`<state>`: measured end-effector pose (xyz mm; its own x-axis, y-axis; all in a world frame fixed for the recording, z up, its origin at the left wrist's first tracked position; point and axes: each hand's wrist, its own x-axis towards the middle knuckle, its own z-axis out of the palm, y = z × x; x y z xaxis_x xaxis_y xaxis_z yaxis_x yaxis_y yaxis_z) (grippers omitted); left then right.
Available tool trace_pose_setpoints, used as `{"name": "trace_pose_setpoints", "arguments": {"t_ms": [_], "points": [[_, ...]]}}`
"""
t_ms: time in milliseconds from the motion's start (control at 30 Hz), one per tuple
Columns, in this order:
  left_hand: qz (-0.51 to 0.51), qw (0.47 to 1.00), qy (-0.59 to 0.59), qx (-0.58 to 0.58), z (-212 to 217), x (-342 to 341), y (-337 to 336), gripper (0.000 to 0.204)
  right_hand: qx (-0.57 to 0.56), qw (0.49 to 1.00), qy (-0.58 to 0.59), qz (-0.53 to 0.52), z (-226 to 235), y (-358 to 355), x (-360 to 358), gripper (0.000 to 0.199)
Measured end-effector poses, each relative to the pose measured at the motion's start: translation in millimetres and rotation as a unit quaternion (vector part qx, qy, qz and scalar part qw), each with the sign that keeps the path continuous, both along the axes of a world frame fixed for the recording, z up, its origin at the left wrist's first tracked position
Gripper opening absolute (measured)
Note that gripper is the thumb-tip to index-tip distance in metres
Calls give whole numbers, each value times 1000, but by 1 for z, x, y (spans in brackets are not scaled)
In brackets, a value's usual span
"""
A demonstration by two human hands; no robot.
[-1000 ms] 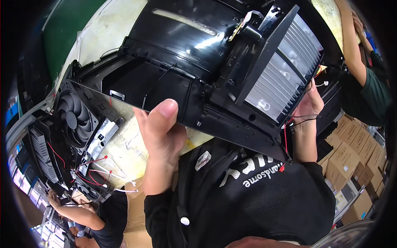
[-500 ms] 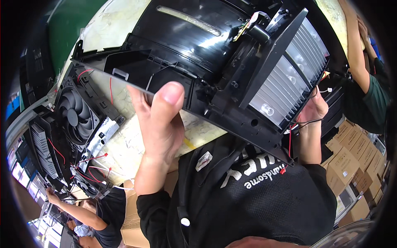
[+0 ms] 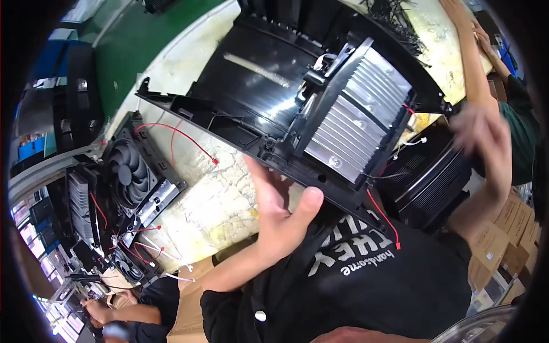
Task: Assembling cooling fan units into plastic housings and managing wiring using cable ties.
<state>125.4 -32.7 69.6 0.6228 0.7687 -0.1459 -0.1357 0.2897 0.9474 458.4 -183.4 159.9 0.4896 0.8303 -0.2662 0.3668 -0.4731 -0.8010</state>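
Observation:
A large black plastic housing (image 3: 251, 74) with a ribbed aluminium heat sink (image 3: 354, 126) is tilted up over the pale worktable (image 3: 211, 200). My left hand (image 3: 280, 220) props it from below, with the fingers tucked under its lower rim and the thumb against the edge. Blurred by motion, my right hand (image 3: 480, 134) is off the housing to the right, fingers spread and holding nothing. Thin red wires (image 3: 183, 134) hang from the housing.
A black fan assembly (image 3: 128, 174) with red wires lies on the table at the left. Another black housing (image 3: 429, 183) sits at the right, above cardboard boxes (image 3: 506, 240). Another person's arm (image 3: 469, 51) reaches in at the upper right. A second person's hand (image 3: 106, 311) shows at the lower left.
My left hand has slid down from gripping the housing's edge to propping its rim. My right hand has let go of the heat sink side and swung out right. The housing has tilted further up.

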Motion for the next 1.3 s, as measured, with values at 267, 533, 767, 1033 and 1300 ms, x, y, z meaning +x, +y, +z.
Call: {"name": "trace_pose_setpoints", "arguments": {"t_ms": [267, 533, 767, 1033, 1300], "points": [[61, 995, 48, 55, -26, 24, -14, 82, 183, 982, -25, 35, -85, 121, -8, 44], [156, 980, -103, -65, 33, 31, 6, 60, 312, 889, 335, -17, -12, 122, -79, 27], [127, 990, -53, 40, 105, -30, 179, 35, 195, 849, 488, 50, 33, 248, -127, 39], [106, 962, 234, -89, 132, -39, 374, 36, 227, 813, 519, 137, -27, 469, -137, 24], [92, 964, 234, -86, 75, -52, 484, 36, 149, 805, 556, 143, -94, 608, -146, 14]]}}
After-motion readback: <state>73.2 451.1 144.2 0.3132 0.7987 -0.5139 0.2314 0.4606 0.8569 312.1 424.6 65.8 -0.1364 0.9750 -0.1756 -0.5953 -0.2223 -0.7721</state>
